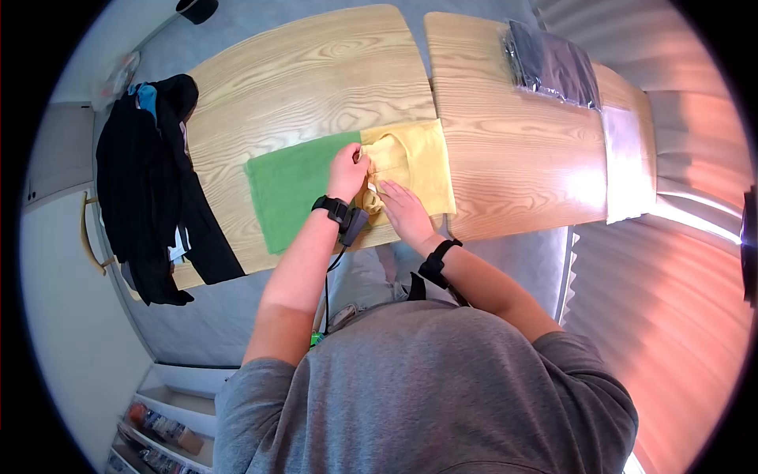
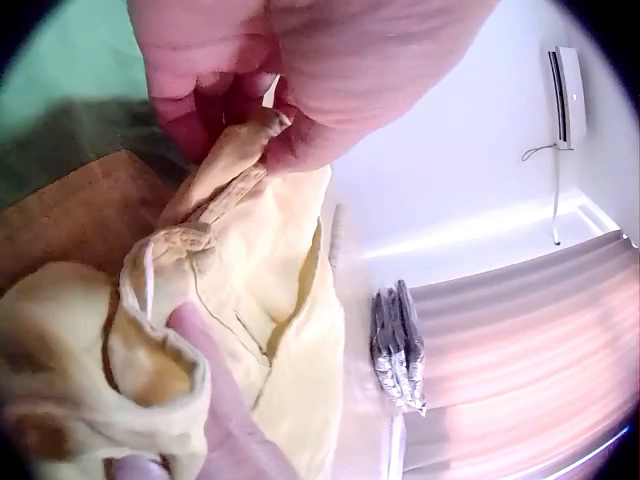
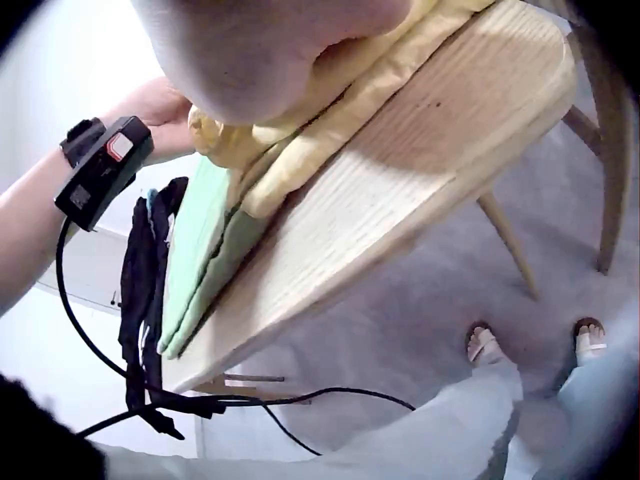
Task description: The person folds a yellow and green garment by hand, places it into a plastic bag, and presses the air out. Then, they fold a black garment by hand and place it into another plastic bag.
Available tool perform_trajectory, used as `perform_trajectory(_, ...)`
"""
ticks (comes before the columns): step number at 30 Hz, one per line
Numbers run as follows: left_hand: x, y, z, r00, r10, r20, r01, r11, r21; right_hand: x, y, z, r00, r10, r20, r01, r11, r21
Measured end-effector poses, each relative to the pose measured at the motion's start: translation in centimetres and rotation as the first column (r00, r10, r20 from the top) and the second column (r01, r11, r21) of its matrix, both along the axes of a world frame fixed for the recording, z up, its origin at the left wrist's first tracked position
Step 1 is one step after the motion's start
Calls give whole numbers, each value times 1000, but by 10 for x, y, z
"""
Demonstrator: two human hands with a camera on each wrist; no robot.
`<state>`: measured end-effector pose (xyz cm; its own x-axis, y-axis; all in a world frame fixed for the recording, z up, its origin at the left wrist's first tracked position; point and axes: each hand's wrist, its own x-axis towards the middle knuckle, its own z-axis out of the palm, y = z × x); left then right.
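A green-and-yellow garment point(image 1: 296, 186) lies flat on the table, its green part to the left and its yellow part to the right. My left hand point(image 1: 347, 174) pinches a bunched edge of the yellow cloth point(image 2: 240, 150) between thumb and fingers, lifting it slightly. Just right of that, my right hand point(image 1: 407, 212) rests on the yellow part with its fingers stretched out. Up close in the left wrist view, the yellow fabric stands in loose folds with a curved seam, and the right hand's fingers point(image 2: 225, 400) show beside it. The right wrist view shows the layered front edge of the garment.
Dark clothing point(image 1: 142, 189) hangs over the table's left end by a chair point(image 1: 88, 233). On the second table point(image 1: 505, 158), across a narrow gap, lie plastic-wrapped dark clothes point(image 1: 553, 67) and a pale sheet point(image 1: 628, 162). A black cable point(image 3: 70, 310) runs from the left wrist.
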<state>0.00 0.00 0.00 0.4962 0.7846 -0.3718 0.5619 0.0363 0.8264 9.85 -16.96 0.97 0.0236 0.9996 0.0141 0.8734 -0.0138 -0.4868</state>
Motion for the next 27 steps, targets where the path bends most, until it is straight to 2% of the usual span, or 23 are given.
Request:
perform_trajectory(2, -2, 0, -1, 975, 68, 210, -74, 997, 25, -4, -1, 7, 977, -83, -197, 95, 994, 52)
perform_trajectory(3, -3, 2, 5, 977, 66, 204, -74, 997, 32, -4, 1, 12, 975, -81, -204, 95, 994, 58)
perform_trajectory(5, -4, -3, 24, 940, 148, 307, -162, 987, 20, -3, -4, 26, 988, 14, -153, 0, 996, 87)
perform_trajectory(7, -15, 6, 21, 933, 182, 309, -210, 976, 60, -11, 5, 18, 989, 50, -143, -39, 996, 78)
perform_trajectory(9, -18, 11, 11, 891, 300, 341, -300, 952, -55, -11, 9, 15, 989, 89, -117, -83, 995, 54)
perform_trajectory(11, -26, 13, 1, 906, 310, 289, -316, 948, -24, -16, 12, 15, 991, 82, -105, -84, 996, -12)
perform_trajectory(13, -35, 11, 6, 933, 305, 190, -355, 861, 365, -7, 20, 24, 993, 45, -112, -49, 998, -36)
perform_trajectory(14, -47, 10, 15, 949, 291, 124, -315, 896, 312, 0, 24, 29, 993, 9, -117, -16, 998, -62)
perform_trajectory(15, -61, 11, 19, 963, 254, 86, -266, 862, 431, 9, 26, 32, 992, 13, -123, -21, 998, -66)
perform_trajectory(17, -96, 10, 19, 959, 284, -4, -234, 800, 553, 27, 34, 33, 975, -220, 43, 218, 975, 47)
perform_trajectory(18, -116, 11, 11, 935, 350, -55, -265, 793, 549, 30, 41, 30, 975, -218, 39, 216, 975, 51)
perform_trajectory(19, -130, 8, 12, 904, 415, -105, -296, 783, 547, 33, 47, 27, 949, -256, 184, 250, 967, 55)
perform_trajectory(20, -145, 3, 13, 840, 482, -249, -270, 769, 580, 34, 53, 23, 902, -288, 321, 283, 957, 63)
perform_trajectory(21, -152, 0, 15, 836, 486, -254, -268, 766, 584, 34, 58, 16, 906, -284, 314, 279, 958, 62)
perform_trajectory(23, -165, -5, 15, 696, 606, -385, -284, 725, 628, 29, 66, -5, 900, -311, 305, 319, 947, 23)
perform_trajectory(24, -170, -6, 11, 669, 584, -460, -271, 768, 581, 28, 67, -9, 902, -284, 326, 299, 954, 5)
perform_trajectory(25, -175, -7, 7, 664, 587, -463, -268, 765, 586, 26, 67, -11, 904, -284, 318, 297, 955, 6)
perform_trajectory(27, -179, -8, 1, 697, 522, -492, -292, 833, 469, 18, 68, -10, 887, -357, 294, 378, 926, -16)
